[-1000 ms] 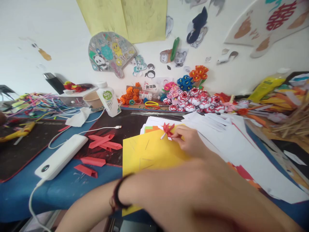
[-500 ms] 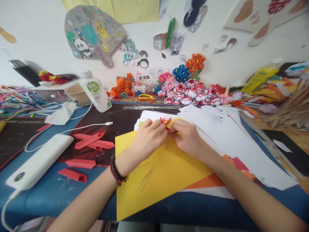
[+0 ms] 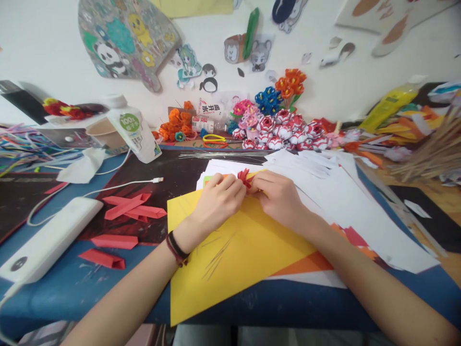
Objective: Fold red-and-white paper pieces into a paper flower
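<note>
Between my two hands, over the far part of a yellow paper sheet (image 3: 245, 254), is a small red folded-paper flower (image 3: 245, 178) with pointed tips. My left hand (image 3: 224, 194) has its fingers closed on the flower's left side; the fingertips are hidden behind the knuckles. From the right, my right hand (image 3: 275, 192) pinches it with thumb and forefinger. Several thin wires (image 3: 218, 259) lie on the yellow sheet. Left of it, several red folded paper strips (image 3: 135, 207) lie crossed in a pile, with another red strip (image 3: 103, 258) nearer the front.
A white power bank (image 3: 54, 240) with cables lies at the left. Behind stand a white bottle (image 3: 133, 129) and red-and-white paper flowers (image 3: 284, 129). White paper sheets (image 3: 360, 206) spread to the right, near a bundle of thin sticks (image 3: 432, 144).
The view has shifted slightly, so the scene sits a little further left and up. Both hands stay on the red flower, whose tips now appear bunched closer together.
</note>
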A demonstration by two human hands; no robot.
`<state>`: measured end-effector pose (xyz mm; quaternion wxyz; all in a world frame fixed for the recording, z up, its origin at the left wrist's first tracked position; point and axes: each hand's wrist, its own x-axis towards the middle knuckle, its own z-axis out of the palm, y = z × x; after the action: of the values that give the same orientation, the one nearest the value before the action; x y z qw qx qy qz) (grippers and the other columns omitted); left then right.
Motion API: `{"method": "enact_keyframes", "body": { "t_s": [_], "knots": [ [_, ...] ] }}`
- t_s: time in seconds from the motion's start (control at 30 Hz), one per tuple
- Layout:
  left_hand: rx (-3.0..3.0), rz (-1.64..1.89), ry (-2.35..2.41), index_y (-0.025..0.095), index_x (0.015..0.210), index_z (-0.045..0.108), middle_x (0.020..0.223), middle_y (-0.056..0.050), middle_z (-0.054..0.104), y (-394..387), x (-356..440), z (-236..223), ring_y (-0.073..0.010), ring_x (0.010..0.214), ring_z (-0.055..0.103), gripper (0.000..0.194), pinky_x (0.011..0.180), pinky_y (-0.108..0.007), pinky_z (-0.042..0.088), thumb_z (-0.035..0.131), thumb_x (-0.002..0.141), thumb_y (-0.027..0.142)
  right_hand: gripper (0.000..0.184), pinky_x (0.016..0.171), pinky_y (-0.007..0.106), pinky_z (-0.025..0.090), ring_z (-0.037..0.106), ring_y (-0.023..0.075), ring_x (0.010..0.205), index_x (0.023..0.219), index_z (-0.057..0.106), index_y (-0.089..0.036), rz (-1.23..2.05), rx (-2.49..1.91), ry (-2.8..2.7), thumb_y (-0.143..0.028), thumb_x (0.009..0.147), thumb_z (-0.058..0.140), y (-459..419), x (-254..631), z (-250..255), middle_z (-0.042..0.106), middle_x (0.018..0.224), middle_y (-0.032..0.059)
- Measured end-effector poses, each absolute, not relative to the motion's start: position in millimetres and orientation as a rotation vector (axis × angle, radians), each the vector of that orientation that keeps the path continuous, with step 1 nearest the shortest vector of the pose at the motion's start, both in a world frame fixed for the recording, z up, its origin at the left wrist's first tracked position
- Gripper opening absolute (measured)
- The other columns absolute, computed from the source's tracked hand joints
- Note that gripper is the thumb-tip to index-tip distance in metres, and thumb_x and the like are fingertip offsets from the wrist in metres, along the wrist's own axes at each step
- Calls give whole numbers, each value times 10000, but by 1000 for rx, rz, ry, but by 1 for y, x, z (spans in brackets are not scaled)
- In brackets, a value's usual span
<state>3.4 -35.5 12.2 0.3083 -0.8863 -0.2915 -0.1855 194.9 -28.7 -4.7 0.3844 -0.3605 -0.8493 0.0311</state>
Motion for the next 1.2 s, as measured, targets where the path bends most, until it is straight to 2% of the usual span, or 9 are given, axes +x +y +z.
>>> {"method": "enact_keyframes", "body": {
  "t_s": [0.13, 0.27, 0.43, 0.6, 0.7, 0.87, 0.97, 1.2],
  "knots": [
    [-2312, -506, -803, 152, 764, 555, 739, -21, 564, -32, 4, 6, -167, 739, 491, 253, 682, -339, 320, 437, 984, 110, 175, 759, 316, 448, 626, 195, 875, 849, 636, -191, 21, -1071, -2199, -35, 824, 563, -29, 195, -3, 699, 916, 26],
    [-2298, -516, -857, 162, 779, 552, 743, -15, 568, -30, 4, 5, -164, 766, 499, 240, 690, -335, 318, 447, 993, 134, 84, 772, 342, 436, 632, 217, 906, 912, 663, -172, -202, -1128, -2271, -177, 903, 580, -30, 195, -2, 714, 962, 57],
    [-2304, -547, -854, 163, 751, 531, 735, -3, 556, -28, 5, 2, -157, 753, 489, 251, 682, -341, 307, 452, 982, 108, 114, 686, 337, 403, 610, 204, 789, 822, 648, -148, -451, -1050, -2326, -130, 893, 560, -30, 195, -3, 697, 852, 59],
    [-2303, -534, -789, 162, 744, 533, 740, -16, 556, -27, 5, 1, -165, 751, 482, 290, 693, -349, 305, 399, 987, 79, 193, 665, 322, 379, 533, 189, 712, 753, 608, -152, -598, -895, -2424, -75, 896, 504, -28, 196, -4, 623, 747, 46],
    [-2298, -510, -748, 166, 754, 537, 752, -20, 554, -28, 5, 1, -175, 780, 490, 304, 708, -344, 313, 373, 988, 64, 208, 671, 315, 373, 509, 189, 727, 748, 597, -157, -551, -856, -2450, -52, 881, 476, -27, 197, -3, 604, 758, 54],
    [-2324, -468, -702, 162, 812, 560, 787, -25, 558, -30, 7, 1, -188, 827, 500, 271, 734, -351, 330, 372, 991, 81, 222, 646, 326, 329, 471, 178, 689, 672, 558, -167, -524, -774, -2434, 25, 739, 469, -24, 201, 0, 580, 715, 46],
    [-2331, -467, -711, 170, 839, 569, 823, -26, 572, -31, 7, 1, -193, 887, 510, 273, 756, -354, 335, 362, 1004, 105, 212, 645, 334, 306, 479, 172, 681, 646, 542, -169, -524, -767, -2408, 22, 714, 480, -23, 202, 0, 580, 693, 35],
    [-2327, -458, -759, 157, 832, 563, 818, -23, 562, -29, 8, 0, -179, 826, 489, 248, 749, -352, 328, 386, 998, 103, 235, 666, 300, 319, 528, 143, 704, 679, 550, -179, -57, -957, -2287, 35, 723, 465, -19, 204, -8, 608, 733, -1]
  ]
}}
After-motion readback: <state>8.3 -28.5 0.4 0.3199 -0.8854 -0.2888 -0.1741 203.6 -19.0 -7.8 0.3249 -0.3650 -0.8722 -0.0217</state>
